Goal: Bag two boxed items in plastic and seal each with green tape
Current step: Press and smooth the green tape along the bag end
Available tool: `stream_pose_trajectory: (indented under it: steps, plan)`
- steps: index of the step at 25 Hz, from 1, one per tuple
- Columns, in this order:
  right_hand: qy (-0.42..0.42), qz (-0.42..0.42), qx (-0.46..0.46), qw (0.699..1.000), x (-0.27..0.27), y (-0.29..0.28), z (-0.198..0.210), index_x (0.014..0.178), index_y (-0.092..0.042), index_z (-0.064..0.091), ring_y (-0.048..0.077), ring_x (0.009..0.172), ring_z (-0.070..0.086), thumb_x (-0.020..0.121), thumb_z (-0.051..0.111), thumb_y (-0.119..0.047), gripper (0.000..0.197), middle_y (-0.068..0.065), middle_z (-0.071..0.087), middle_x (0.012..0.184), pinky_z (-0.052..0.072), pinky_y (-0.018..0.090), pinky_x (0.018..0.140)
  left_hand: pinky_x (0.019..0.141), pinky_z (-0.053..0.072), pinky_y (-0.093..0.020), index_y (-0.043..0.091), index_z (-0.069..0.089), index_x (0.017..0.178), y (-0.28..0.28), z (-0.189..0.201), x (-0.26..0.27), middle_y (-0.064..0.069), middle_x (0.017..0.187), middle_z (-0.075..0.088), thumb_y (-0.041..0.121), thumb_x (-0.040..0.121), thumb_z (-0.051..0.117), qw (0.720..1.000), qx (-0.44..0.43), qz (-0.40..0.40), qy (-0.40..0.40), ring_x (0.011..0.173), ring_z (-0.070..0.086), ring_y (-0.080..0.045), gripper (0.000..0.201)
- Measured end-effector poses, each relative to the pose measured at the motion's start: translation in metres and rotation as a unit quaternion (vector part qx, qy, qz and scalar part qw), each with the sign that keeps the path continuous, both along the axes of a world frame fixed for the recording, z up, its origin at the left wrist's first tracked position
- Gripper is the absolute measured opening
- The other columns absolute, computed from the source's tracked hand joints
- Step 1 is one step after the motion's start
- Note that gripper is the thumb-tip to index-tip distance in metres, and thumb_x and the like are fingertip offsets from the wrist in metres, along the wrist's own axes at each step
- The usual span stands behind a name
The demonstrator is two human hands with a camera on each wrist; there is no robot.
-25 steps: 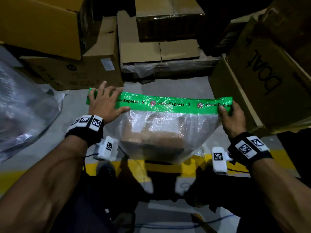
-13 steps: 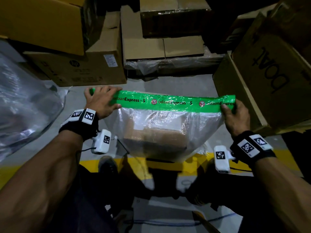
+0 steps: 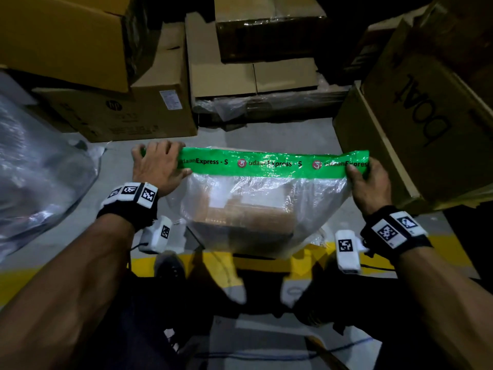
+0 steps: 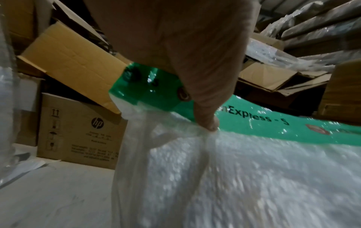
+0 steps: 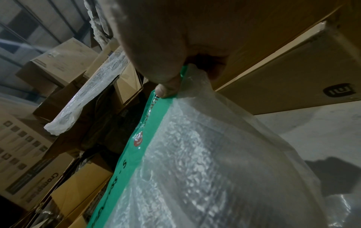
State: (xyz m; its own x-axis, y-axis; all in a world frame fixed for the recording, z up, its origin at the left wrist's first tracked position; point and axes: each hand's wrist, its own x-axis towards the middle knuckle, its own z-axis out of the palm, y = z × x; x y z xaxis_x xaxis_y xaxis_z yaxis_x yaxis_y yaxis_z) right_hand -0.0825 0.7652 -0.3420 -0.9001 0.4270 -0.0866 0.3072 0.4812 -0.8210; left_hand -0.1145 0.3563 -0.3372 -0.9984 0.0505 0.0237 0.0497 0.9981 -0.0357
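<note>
bag: clear crinkled plastic bag (image 3: 266,204) held up at frame centre over grey concrete floor (image 3: 288,136), brown cardboard boxed item (image 3: 240,217) sitting in its bottom
seal: printed green tape strip (image 3: 269,162) runs along the bag's top edge from 9 to 3 o'clock, reads "udaanExpress - S"
left hand: left hand (image 3: 157,169) at 9 o'clock end of tape, fingers curled over top edge, thumb (image 4: 207,121) pressing against near face at the tape's lower border, so it pinches the taped edge
right hand: right hand (image 3: 369,182) at 3 o'clock end, thumb (image 5: 166,88) on the green strip, fingers folded behind it, pinching tape and bag corner together
surroundings: brown HP-marked cardboard carton (image 3: 128,116) at 10 o'clock, large brown carton with black lettering (image 3: 426,129) just beside the right hand at 2 o'clock, heap of clear plastic wrap (image 3: 34,169) at 9 o'clock, yellow painted floor stripe (image 3: 314,260) under the bag at 6 o'clock
</note>
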Motion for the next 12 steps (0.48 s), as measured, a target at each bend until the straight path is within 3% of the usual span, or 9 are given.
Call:
stream_pose_trajectory:
  steps: [3,5,9,12]
  plan:
    - [-0.005,-0.002,0.002,1.0,0.001,0.0,0.0,0.128,-0.009,0.054,0.014,0.104,0.054,0.097,0.055,-0.022,0.033,0.007,0.061,0.119,0.039,0.024,0.083,0.107,0.015,-0.052,0.027,0.044,0.13,-0.013,0.007,0.0,-0.007,0.129,0.051,0.053,0.084,0.061,1.0,-0.014,-0.001,-0.001,0.123,0.042,-0.03,0.056]
    - [-0.005,-0.002,0.002,1.0,0.002,-0.001,0.0,0.128,-0.01,0.054,0.015,0.105,0.054,0.097,0.055,-0.023,0.034,0.009,0.061,0.12,0.04,0.026,0.083,0.106,0.018,-0.051,0.023,0.047,0.123,-0.015,0.005,0.001,-0.009,0.12,0.054,0.052,0.083,0.061,1.0,-0.022,0.01,0.002,0.117,0.045,-0.03,0.051]
    - [-0.008,-0.001,-0.002,1.0,0.002,-0.001,0.001,0.128,-0.01,0.053,0.016,0.106,0.053,0.097,0.055,-0.024,0.034,0.008,0.06,0.121,0.042,0.029,0.086,0.092,0.028,-0.043,0.012,0.051,0.103,-0.004,-0.001,0.0,-0.013,0.101,0.057,0.052,0.079,0.064,0.998,-0.045,0.023,0.038,0.097,0.05,-0.029,0.048]
    - [-0.008,-0.001,0.005,1.0,0.001,0.001,0.001,0.128,-0.009,0.053,0.017,0.106,0.053,0.097,0.055,-0.024,0.034,0.009,0.06,0.12,0.042,0.03,0.086,0.097,0.026,-0.046,0.013,0.05,0.113,-0.006,0.004,0.0,-0.014,0.108,0.054,0.052,0.08,0.064,0.998,-0.04,0.025,0.038,0.103,0.048,-0.03,0.053]
